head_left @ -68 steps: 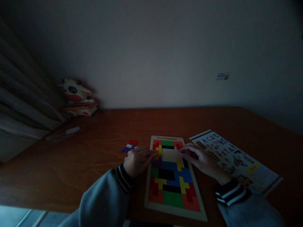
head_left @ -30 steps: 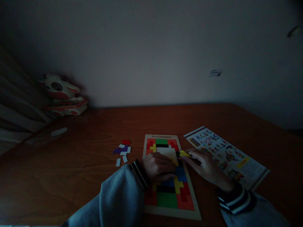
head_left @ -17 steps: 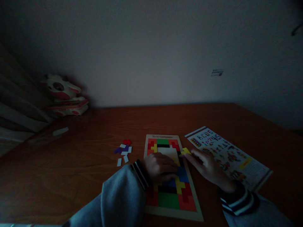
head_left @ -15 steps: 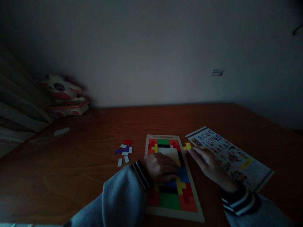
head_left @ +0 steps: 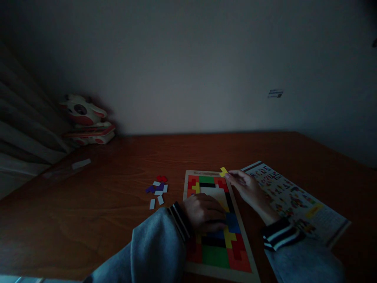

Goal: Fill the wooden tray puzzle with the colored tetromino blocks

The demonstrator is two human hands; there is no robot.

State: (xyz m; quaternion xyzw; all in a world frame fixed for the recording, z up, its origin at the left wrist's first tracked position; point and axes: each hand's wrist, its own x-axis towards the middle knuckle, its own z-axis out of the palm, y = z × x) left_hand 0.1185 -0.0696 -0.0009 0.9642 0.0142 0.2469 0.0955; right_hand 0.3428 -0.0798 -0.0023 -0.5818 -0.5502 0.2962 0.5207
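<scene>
A wooden puzzle board (head_left: 212,271) with colored block pieces in its frame lies in front of me. My left hand (head_left: 203,212) rests flat across the board's middle, fingers stretched to the right, hiding some of the pieces beneath it. Pinched between thumb and fingers of my right hand (head_left: 246,186) is a yellow puzzle piece (head_left: 224,171), raised near the board's top right corner. A pale bare area (head_left: 213,192) of the board shows beyond my left fingers, below a black piece and a green piece (head_left: 206,179).
Left of the board lie loose white, purple and red pieces (head_left: 161,178). A printed pattern sheet (head_left: 294,196) lies at the right, partly under my right forearm. A cow-shaped toy (head_left: 88,120) stands at the back left by a curtain (head_left: 20,129). The wall closes off the table's far side.
My right hand has lifted the yellow piece up and to the left, from beside the board to its top right corner, turning it. My left hand stays on the board.
</scene>
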